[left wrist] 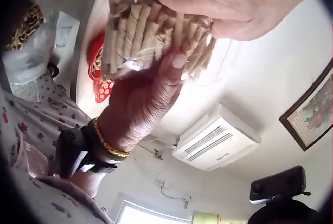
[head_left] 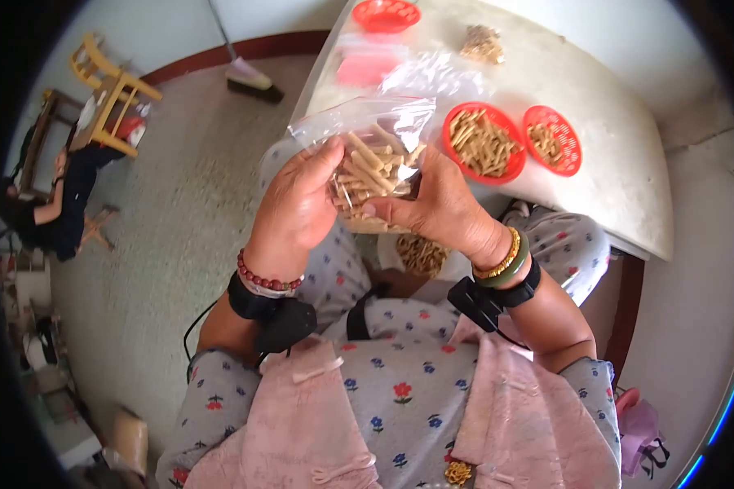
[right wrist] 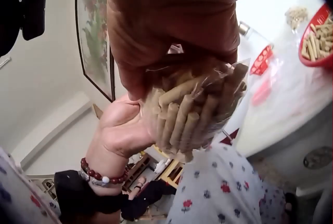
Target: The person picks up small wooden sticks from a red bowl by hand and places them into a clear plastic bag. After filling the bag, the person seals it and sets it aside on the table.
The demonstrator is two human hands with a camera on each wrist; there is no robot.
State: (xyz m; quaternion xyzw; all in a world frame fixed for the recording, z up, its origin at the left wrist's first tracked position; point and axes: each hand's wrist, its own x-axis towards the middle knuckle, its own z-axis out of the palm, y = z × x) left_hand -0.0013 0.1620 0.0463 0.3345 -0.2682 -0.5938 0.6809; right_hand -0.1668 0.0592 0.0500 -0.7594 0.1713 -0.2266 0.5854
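Observation:
A clear zip-top bag (head_left: 375,167) of short tan root-like sticks is held up in front of the body, between both hands. My left hand (head_left: 295,196) grips its left side, the thumb along the front and the fingers hidden behind. On the other side my right hand (head_left: 448,204) holds the bag with its thumb pressed across the lower front. Sticks (left wrist: 138,31) lie packed side by side under the film in the left wrist view. From the right wrist view, their cut ends (right wrist: 182,120) show through the plastic. The bag's zip edge stands upright above the fingers.
On the white table (head_left: 603,122) ahead are two red baskets of sticks (head_left: 485,143) (head_left: 554,140), another red basket (head_left: 386,15), clear bags (head_left: 432,75) and a small filled bag (head_left: 483,44). A white bag of sticks (head_left: 420,254) sits between the knees. Someone sits at far left near a wooden chair (head_left: 118,102).

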